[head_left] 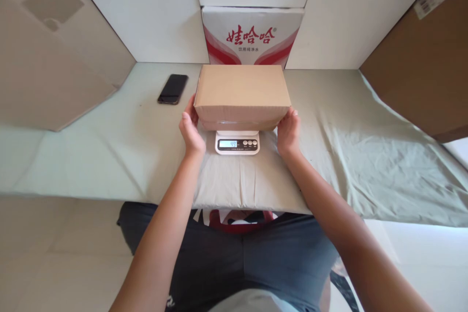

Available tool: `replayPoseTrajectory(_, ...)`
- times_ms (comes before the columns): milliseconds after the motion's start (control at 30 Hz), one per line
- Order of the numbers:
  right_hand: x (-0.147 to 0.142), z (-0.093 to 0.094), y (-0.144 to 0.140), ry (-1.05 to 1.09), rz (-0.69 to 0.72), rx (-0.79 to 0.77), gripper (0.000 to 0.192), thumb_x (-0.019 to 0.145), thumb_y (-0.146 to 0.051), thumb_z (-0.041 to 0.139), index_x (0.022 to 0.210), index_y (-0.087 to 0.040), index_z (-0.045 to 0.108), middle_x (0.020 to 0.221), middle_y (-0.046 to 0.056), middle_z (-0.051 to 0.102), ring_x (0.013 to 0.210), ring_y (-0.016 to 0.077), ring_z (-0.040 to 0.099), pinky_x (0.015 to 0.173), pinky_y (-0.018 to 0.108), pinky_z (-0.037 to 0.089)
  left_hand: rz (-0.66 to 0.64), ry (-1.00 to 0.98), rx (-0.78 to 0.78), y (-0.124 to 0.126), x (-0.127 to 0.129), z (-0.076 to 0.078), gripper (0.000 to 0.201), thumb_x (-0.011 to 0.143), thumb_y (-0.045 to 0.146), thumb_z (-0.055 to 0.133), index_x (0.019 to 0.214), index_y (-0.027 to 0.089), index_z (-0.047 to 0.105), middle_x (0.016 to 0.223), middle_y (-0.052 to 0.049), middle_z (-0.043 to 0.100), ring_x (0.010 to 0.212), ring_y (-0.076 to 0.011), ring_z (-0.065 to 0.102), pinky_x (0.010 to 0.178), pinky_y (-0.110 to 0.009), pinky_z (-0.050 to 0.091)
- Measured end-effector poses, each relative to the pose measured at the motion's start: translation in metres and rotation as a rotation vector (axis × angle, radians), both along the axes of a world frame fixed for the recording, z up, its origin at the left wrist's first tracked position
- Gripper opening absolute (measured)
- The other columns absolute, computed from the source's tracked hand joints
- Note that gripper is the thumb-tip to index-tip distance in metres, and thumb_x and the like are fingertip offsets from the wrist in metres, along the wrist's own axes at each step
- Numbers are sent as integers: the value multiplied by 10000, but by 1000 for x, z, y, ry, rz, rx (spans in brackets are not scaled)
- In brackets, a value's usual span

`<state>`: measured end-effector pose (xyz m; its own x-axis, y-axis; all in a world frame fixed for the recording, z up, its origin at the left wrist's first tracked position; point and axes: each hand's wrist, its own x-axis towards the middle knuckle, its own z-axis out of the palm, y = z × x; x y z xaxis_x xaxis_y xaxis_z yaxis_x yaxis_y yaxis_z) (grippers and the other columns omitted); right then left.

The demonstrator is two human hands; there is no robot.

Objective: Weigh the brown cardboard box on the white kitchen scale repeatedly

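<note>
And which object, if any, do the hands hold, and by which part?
The brown cardboard box: left hand and right hand hold its opposite short ends, near the front.

A plain brown, rectangular corrugated cardboard box (242, 87) sits level over a small white plastic digital scale (237, 150), its long side running across the view. Its top is a smooth, closed panel, and the lower part of the front face carries a shiny strip that looks like clear tape. The box hides most of the weighing platform; whether its full weight rests there cannot be told. The scale lies flat on a pale green cloth (109, 141), its black front panel exposed, with three round white buttons right of a lit display that appears to read 49.
</note>
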<state>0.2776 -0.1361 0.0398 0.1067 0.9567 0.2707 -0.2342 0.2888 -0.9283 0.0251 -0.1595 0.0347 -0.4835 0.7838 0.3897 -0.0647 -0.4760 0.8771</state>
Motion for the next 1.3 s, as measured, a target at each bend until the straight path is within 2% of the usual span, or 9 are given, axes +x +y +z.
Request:
replayPoseTrajectory(200, -1, 4, -1, 23, -1, -7, 647, 845, -816, 487, 1274, -352, 629, 1552, 26, 610, 1603, 347, 395, 1355, 608, 309, 6, -21, 10, 0, 0, 0, 809, 919, 826, 390, 1387, 237, 686, 1539, -127, 637, 1494, -310, 545, 1229, -437, 453)
replayPoseTrajectory(433, 1, 1, 0, 4, 15, -2, 677, 867, -826, 452, 1324, -351, 606, 1597, 37, 564, 1622, 350, 365, 1359, 609, 297, 21, -7, -7, 0, 1, 1, 848, 898, 861, 370, 1384, 242, 686, 1512, -127, 660, 1484, -305, 555, 1226, -431, 459)
replayPoseTrajectory(600, 0, 1, -1, 57, 7, 8, 633, 850, -802, 520, 1271, -346, 640, 1534, 31, 622, 1600, 340, 408, 1356, 577, 325, 16, -16, 23, -1, 0, 1, 771, 927, 801, 411, 1359, 232, 700, 1469, -123, 692, 1468, -295, 572, 1213, -416, 472)
replayPoseTrajectory(833, -1, 0, 0, 53, -8, 27, 587, 876, -774, 502, 1235, -336, 656, 1503, 41, 647, 1593, 334, 424, 1336, 589, 347, 4, -11, 43, -1, 1, 2, 716, 936, 775, 426, 1300, 241, 735, 1448, -111, 708, 1455, -288, 586, 1201, -403, 485)
replayPoseTrajectory(1167, -2, 3, -1, 80, 6, 21, 547, 861, -761, 526, 1160, -326, 666, 1466, 47, 666, 1581, 334, 441, 1340, 573, 345, 9, -13, 56, -1, 0, 1, 704, 950, 760, 426, 1291, 229, 738, 1428, -114, 719, 1444, -286, 598, 1190, -394, 496)
replayPoseTrajectory(1300, -2, 4, -2, 64, 7, 26, 572, 866, -770, 514, 1195, -325, 662, 1473, 50, 662, 1585, 334, 435, 1341, 571, 347, 5, -31, 61, -1, 0, 0, 701, 939, 762, 453, 1288, 227, 741, 1429, -116, 719, 1444, -293, 598, 1197, -407, 493)
